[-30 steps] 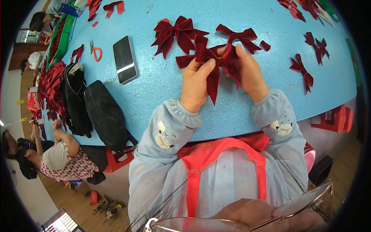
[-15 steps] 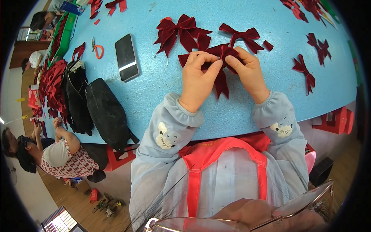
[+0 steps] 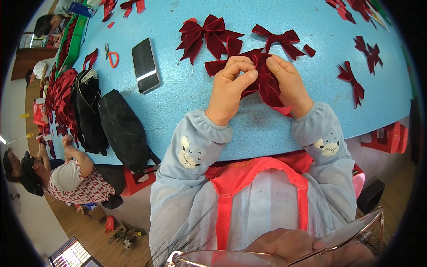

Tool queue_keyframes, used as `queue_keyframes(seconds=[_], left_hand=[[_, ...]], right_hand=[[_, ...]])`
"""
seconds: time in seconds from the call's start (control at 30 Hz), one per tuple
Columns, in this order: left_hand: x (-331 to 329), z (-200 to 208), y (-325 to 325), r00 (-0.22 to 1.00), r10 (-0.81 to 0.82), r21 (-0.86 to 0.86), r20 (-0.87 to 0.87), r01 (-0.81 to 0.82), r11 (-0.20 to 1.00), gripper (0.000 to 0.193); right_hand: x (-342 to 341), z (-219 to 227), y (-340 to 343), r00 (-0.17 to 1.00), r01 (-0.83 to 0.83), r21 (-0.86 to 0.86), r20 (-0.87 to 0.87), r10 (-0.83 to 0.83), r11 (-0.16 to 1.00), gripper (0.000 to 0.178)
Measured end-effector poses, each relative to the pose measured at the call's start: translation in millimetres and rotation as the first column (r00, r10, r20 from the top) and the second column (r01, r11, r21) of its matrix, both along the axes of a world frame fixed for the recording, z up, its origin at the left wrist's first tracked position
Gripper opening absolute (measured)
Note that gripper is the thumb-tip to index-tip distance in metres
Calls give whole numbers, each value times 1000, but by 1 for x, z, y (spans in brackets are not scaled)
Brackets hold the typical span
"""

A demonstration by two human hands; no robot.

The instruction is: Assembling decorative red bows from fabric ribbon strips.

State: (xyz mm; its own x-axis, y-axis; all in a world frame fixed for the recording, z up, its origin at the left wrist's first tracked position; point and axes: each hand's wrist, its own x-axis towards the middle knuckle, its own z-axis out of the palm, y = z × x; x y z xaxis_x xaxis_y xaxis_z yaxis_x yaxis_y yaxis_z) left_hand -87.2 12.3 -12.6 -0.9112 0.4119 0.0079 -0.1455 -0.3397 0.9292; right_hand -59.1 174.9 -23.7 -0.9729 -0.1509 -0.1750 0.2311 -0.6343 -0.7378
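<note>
Both my hands are closed on one dark red velvet bow [image 3: 265, 82] just above the blue table. My left hand [image 3: 230, 86] pinches it from the left between thumb and bent fingers. From the right, my right hand [image 3: 290, 84] grips it, thumb near the bow's middle. One ribbon end curls down toward my right wrist, and a loop sticks out left past my left fingers. Beyond my hands lie a larger bow [image 3: 205, 35] and a smaller bow [image 3: 281, 41], with a short ribbon scrap [image 3: 309, 50] beside the latter. My fingertips partly hide the bow's centre.
On the blue table [image 3: 178, 107] lie a phone [image 3: 146, 66], orange-handled scissors [image 3: 112, 58] and a black pouch [image 3: 122, 127]. More bows [image 3: 351, 83] rest at the right. A ribbon heap [image 3: 62, 95] covers the left edge, where another person [image 3: 73, 178] sits.
The bow's hanging ribbon has swung up and right, now bunched between my hands toward my right wrist. My right hand has turned a little; both hands keep hold.
</note>
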Motion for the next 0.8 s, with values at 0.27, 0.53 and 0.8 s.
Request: queue_keyframes(seconds=[0.27, 0.53, 0.8], left_hand=[[2, -11, 3, 992, 82, 66, 92, -89, 994, 7], [0, 1, 1, 987, 135, -162, 83, -120, 979, 9], [-2, 8, 1, 898, 99, 148, 430, -179, 973, 8]], right_hand=[[-2, 6, -1, 978, 48, 399, -204, 38, 916, 24], [-2, 5, -5, 945, 190, 639, -325, 38, 745, 21], [-4, 2, -3, 985, -77, 309, -126, 121, 948, 15]])
